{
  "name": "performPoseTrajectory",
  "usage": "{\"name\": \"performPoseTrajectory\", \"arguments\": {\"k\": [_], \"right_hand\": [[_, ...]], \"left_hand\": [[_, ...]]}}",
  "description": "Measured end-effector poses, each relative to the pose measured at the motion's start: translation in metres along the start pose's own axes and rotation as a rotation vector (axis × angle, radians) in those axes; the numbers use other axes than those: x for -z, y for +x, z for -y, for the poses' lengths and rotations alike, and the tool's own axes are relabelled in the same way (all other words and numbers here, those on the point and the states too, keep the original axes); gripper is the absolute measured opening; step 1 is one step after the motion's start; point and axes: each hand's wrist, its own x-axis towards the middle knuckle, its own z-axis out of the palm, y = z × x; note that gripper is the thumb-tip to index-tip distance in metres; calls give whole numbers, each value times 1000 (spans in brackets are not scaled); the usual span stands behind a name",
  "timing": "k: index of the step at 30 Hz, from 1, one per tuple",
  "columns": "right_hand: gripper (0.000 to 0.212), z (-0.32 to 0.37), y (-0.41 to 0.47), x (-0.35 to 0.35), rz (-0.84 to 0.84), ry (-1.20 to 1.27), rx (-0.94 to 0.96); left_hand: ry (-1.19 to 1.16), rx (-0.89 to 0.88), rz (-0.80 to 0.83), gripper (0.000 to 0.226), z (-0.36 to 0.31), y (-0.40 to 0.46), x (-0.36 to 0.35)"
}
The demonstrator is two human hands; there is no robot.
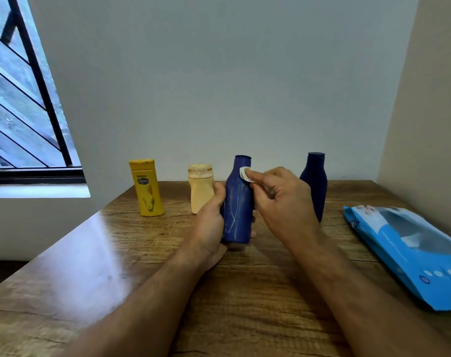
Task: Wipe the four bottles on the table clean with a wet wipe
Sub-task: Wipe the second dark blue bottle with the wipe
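Observation:
My left hand (209,222) grips a dark blue bottle (238,202) streaked with pale marks, holding it upright just above the wooden table (116,253). My right hand (278,199) pinches a small folded white wet wipe (245,173) and presses it against the bottle's neck. A second dark blue bottle (314,184) stands behind my right hand. A cream bottle (201,189) with a smeared cap and a yellow bottle (147,188) stand to the left.
A blue pack of wet wipes (405,251) lies flat at the table's right edge. A grey wall runs behind the bottles and a beige wall on the right. A barred window (20,99) is at the left.

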Motion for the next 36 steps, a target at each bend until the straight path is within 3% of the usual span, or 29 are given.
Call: {"name": "performPoseTrajectory", "arguments": {"k": [4,8,10,16,18,24,27,32,34,36], "right_hand": [[19,1,-6,-3,227,-101,123],[16,6,-10,-3,410,-34,160],[18,7,-10,-5,376,-74,173],[23,7,-2,-1,-64,-109,91],[23,6,-1,0,-38,-99,81],[20,8,-9,-4,477,-50,155],[20,8,-8,-5,408,-67,161],[22,3,0,-3,10,-72,65],[22,1,0,-2,31,-71,71],[19,1,-4,-4,213,-46,106]], "left_hand": [[-144,-34,-73,56,-7,3,3],[-278,-25,-121,59,-11,5,8],[-287,-28,-106,58,-12,4,9],[-105,-8,31,51,-5,-2,0],[-105,-21,17,52,-5,-2,-2],[-287,-77,-99,55,-13,5,8],[-290,-67,-80,56,-13,4,9],[-105,-49,18,46,-6,-1,-1],[-110,-62,-2,45,-6,-1,-3],[-185,-64,-38,51,-8,1,0]]}}
